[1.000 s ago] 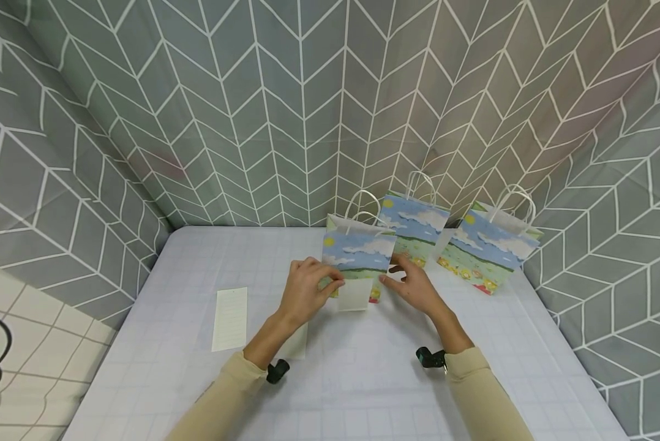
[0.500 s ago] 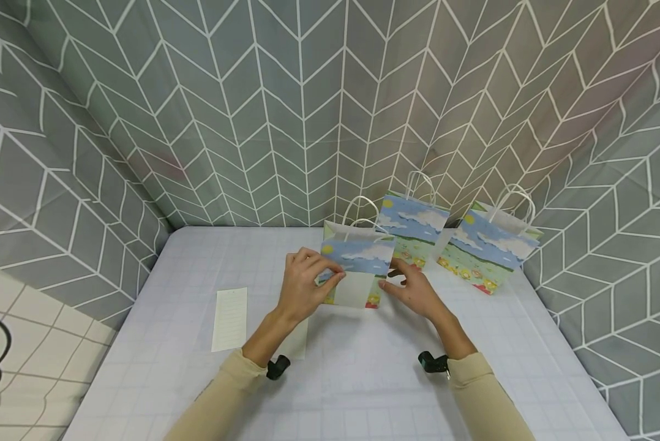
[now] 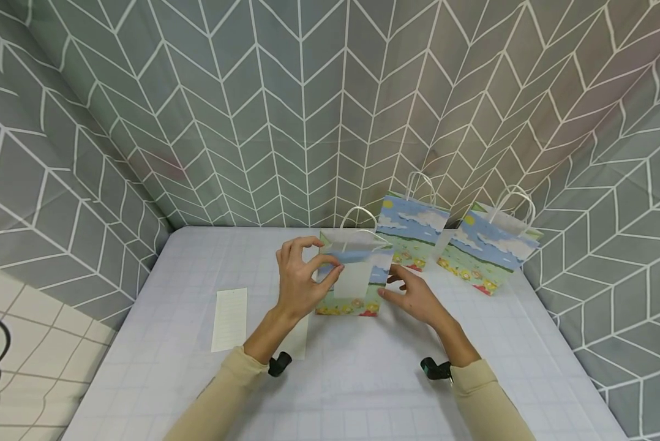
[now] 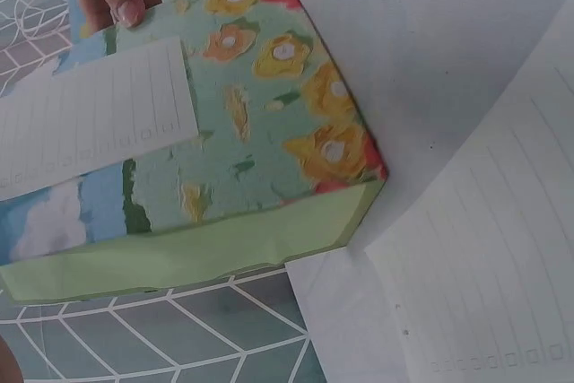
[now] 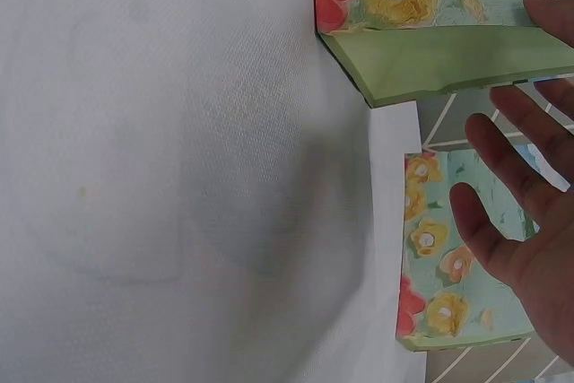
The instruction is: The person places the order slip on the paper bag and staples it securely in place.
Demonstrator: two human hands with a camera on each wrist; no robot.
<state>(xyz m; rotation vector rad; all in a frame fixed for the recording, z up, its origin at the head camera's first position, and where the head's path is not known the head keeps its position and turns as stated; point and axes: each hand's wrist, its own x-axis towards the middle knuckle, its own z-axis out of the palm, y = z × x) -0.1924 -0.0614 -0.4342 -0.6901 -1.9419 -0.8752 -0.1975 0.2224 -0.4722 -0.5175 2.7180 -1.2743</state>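
My left hand (image 3: 298, 283) pinches the left edge of a small lined paper card (image 3: 352, 280) between thumb and forefinger. The card lies over the painted front of a paper gift bag (image 3: 345, 307) and hides part of its sky and meadow picture. In the left wrist view the card's (image 4: 94, 118) printed lines and small boxes show, while the pinching fingertips are out of frame. My right hand (image 3: 412, 297) holds the bag's right side, its thumb (image 5: 552, 15) on the front and the other fingers spread beside the green side panel (image 5: 448, 60).
Two more gift bags, one behind (image 3: 412, 220) and one at the right (image 3: 487, 248), stand toward the back of the white-clothed table (image 3: 363, 380). A lined card (image 3: 231, 320) lies at left, another (image 3: 296, 340) partly under my left forearm. Patterned curtains (image 3: 308, 110) enclose the table.
The card has risen with my left hand from the bag's lower front to higher up. The bag has come slightly nearer, with my right hand still at its right side.
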